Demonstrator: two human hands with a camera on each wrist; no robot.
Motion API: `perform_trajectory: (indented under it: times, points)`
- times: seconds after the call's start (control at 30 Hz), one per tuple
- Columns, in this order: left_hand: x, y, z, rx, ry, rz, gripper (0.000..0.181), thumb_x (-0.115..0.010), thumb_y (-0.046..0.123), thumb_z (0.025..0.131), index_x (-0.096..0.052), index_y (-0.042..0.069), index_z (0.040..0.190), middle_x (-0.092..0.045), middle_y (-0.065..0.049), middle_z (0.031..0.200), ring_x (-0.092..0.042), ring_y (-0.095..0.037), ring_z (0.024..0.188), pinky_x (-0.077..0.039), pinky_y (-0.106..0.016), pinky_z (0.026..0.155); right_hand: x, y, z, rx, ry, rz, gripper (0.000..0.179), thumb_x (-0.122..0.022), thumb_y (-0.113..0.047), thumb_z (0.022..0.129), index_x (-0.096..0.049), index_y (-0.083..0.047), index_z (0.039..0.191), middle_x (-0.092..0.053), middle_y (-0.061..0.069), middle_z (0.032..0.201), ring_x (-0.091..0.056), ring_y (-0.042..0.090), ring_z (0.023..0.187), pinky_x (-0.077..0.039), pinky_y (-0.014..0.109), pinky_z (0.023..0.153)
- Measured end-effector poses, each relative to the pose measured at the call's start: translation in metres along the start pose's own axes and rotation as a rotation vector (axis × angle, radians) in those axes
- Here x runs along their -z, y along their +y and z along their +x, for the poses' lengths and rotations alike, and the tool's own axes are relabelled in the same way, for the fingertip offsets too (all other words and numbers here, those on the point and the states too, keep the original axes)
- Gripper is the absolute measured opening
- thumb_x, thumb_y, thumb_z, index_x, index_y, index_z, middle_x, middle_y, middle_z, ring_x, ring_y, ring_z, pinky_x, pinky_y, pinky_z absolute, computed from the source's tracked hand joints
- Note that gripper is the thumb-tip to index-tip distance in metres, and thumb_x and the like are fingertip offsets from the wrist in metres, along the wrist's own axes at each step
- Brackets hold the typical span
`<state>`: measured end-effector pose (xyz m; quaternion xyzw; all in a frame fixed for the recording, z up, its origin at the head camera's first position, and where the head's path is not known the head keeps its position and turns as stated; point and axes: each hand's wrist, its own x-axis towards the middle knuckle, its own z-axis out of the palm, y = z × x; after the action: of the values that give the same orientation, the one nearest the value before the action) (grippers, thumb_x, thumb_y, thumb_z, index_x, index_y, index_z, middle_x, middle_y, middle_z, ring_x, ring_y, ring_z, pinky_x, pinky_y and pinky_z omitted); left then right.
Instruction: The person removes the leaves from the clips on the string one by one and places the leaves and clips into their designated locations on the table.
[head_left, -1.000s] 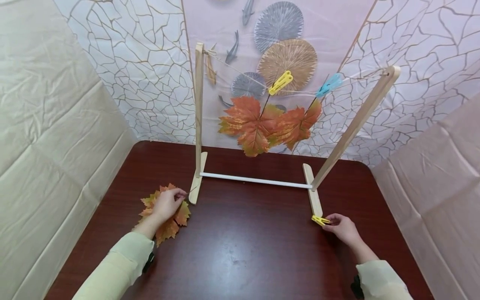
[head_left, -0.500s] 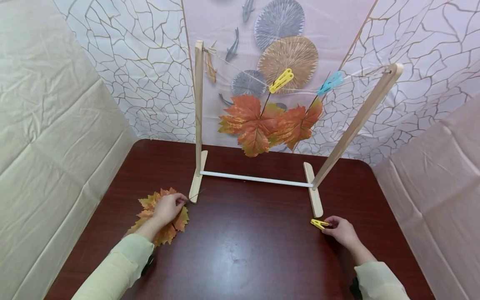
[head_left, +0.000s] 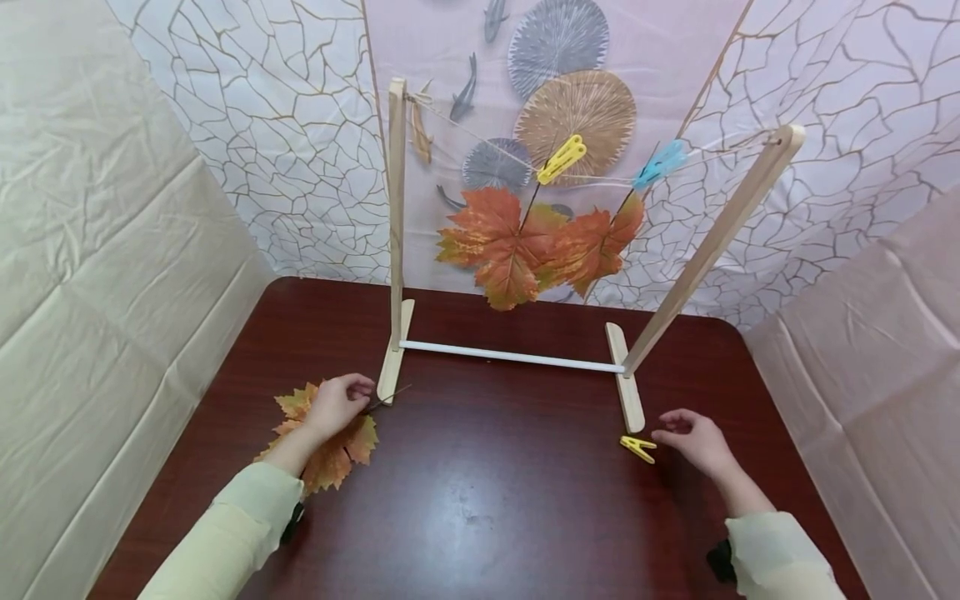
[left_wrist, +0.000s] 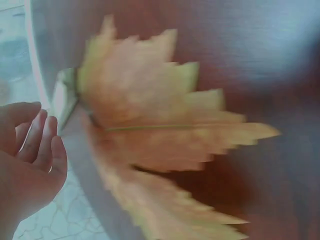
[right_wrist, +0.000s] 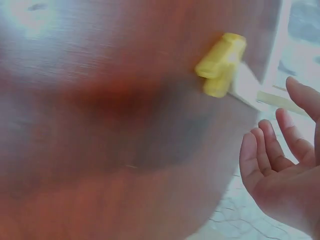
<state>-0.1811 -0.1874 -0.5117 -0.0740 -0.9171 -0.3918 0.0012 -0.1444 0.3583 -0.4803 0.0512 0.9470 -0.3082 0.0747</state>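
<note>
Head cam sits high at 6 o'clock of the table (head_left: 480,500), angled forward and down, whole rack (head_left: 512,356) in shot. Both wrist cams look down from way closer: left has the left hand (left_wrist: 32,167) at 8 o'clock and shares the loose leaf (left_wrist: 150,95) with head; right has the right hand (right_wrist: 285,170) at 4 and shares the loose yellow clothespin (right_wrist: 223,62).

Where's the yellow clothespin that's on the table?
In the head view, yellow clothespin lies right of centre on the table, by the near end of the rack's right foot, just off the right hand.
</note>
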Motion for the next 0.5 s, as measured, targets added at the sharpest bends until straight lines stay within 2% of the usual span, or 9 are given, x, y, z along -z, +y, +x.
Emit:
perform_trajectory:
  times: [0.13,0.23,0.33,0.4,0.5]
  points:
    - [0.012,0.019,0.009,-0.014,0.019,-0.09,0.023,-0.062,-0.002,0.082,-0.064,-0.005,0.105,-0.068,-0.019,0.095,-0.065,-0.028,0.083,-0.052,-0.035,0.073,0.024,-0.02,0.003,0.028,0.025,0.102,0.043,-0.068,-0.022,0.084,-0.057,0.008,0.114,-0.066,0.02,0.101,-0.058,0.005,0.074,-0.049,0.024,0.064]
    - [0.022,0.036,0.017,-0.029,0.021,-0.17,0.027,-0.063,0.0,0.084,-0.062,-0.004,0.11,-0.067,-0.02,0.101,-0.064,-0.029,0.089,-0.052,-0.032,0.076,0.045,-0.038,0.006,0.054,0.036,0.178,0.046,-0.067,-0.024,0.086,-0.054,0.008,0.118,-0.066,0.002,0.096,-0.056,0.0,0.069,-0.051,0.023,0.063]
    - [0.033,0.054,0.026,-0.056,0.015,-0.231,0.03,-0.064,0.003,0.085,-0.061,-0.003,0.114,-0.066,-0.021,0.106,-0.064,-0.03,0.095,-0.052,-0.031,0.08,0.063,-0.057,0.01,0.11,0.052,0.229,0.043,-0.066,-0.025,0.087,-0.055,0.005,0.117,-0.06,-0.02,0.088,-0.056,-0.006,0.071,-0.051,0.021,0.065]
    - [0.039,0.065,0.032,-0.076,0.013,-0.256,0.032,-0.064,0.004,0.085,-0.06,-0.003,0.116,-0.065,-0.021,0.11,-0.063,-0.031,0.098,-0.051,-0.033,0.082,0.073,-0.07,0.012,0.147,0.06,0.269,0.033,-0.066,-0.023,0.087,-0.058,-0.003,0.112,-0.057,-0.028,0.084,-0.056,-0.009,0.073,-0.051,0.019,0.065]
    - [0.046,0.082,0.041,-0.097,0.002,-0.283,0.035,-0.065,0.005,0.085,-0.059,-0.001,0.118,-0.064,-0.021,0.113,-0.061,-0.032,0.103,-0.05,-0.038,0.087,0.086,-0.089,0.015,0.184,0.066,0.335,0.016,-0.065,-0.019,0.088,-0.059,-0.02,0.102,-0.058,-0.031,0.083,-0.057,-0.011,0.075,-0.05,0.016,0.066]
